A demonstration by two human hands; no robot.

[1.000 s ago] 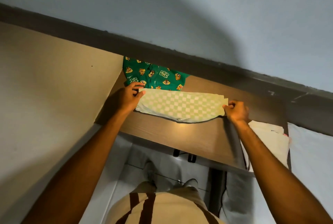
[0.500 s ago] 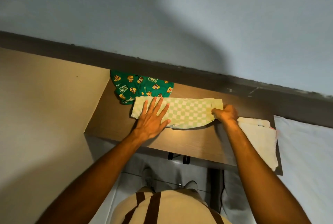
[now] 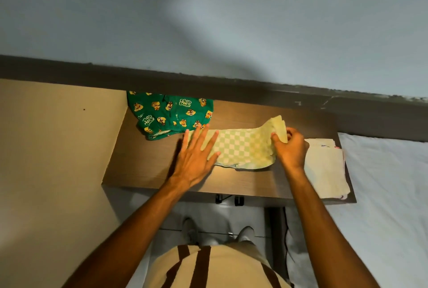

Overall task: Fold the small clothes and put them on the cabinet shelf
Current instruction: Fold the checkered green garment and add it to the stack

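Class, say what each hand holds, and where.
Right hand pinches the checked cloth at its raised right end; left hand holds nothing, lying flat on its left end.

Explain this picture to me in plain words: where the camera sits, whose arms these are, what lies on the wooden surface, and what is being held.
No machine here. A camera worn on a person's head looks down at their own bare arms. The left hand lies flat, fingers spread, pressing one end of a green-and-white checked cloth onto a wooden shelf. The right hand pinches the cloth's other end and lifts it off the wood, as if to fold it over. Behind the cloth lies a green cartoon-print garment. To the right sits a cream folded piece.
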